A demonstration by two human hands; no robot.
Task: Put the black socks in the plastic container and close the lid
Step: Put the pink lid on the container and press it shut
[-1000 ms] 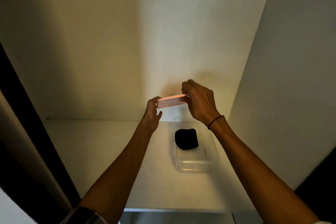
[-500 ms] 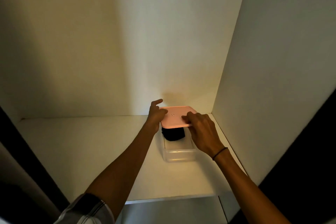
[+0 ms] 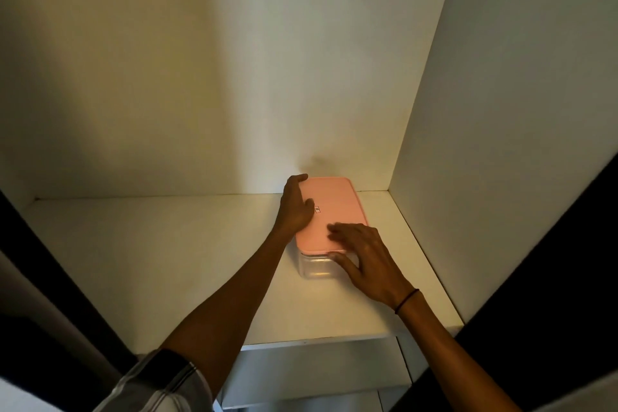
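Plastic container (image 3: pixel 316 266): clear, rectangular, on a white shelf (image 3: pixel 167 264), near the right back corner. Contents not visible.
Lid (image 3: pixel 334 211): pink, flat on top of the container, covering it; small dark mark near its left edge.
Left hand (image 3: pixel 296 207): laid on the lid's left edge, fingers reaching the far corner; grip released, palm flat.
Right hand (image 3: pixel 363 257): fingers spread on the lid's near right corner, thumb against the container's front wall; a loose hold. Dark band (image 3: pixel 406 301) on wrist.
Striped sleeve (image 3: pixel 157 385): left arm, lower frame.
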